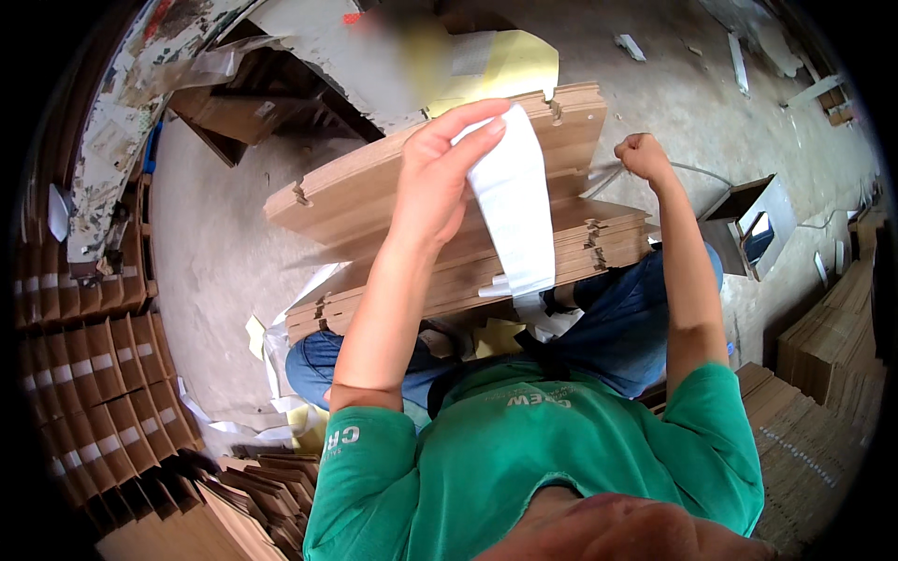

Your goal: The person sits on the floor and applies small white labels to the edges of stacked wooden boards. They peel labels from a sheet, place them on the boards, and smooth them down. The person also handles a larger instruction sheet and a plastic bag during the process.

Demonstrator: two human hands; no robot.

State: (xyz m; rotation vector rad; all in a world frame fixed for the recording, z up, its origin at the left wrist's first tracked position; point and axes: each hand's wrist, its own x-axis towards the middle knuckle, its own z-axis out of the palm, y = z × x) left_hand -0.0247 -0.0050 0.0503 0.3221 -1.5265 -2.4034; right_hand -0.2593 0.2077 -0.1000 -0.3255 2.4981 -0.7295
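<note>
My left hand [432, 178] is raised over the cardboard, thumb and fingers pinching the upper end of a white paper strip [519, 210]. The strip hangs down across a notched stack of flat cardboard pieces [440, 290], which lies over my lap and knees. Behind it, a second bundle of notched cardboard [346, 201] stands tilted, partly hidden by my left hand. Off to the right of both, my right hand [644, 156] is closed in a fist, apart from the cardboard. Whatever it may hold is too small to make out.
A worn white-topped table [327, 47] is at the far left, with yellow paper [524, 65] beside it. Cardboard divider crates [94, 374] line the left side. An open box [748, 227] sits on the floor at right, near a grey cable. Cardboard stacks [804, 449] fill the lower right.
</note>
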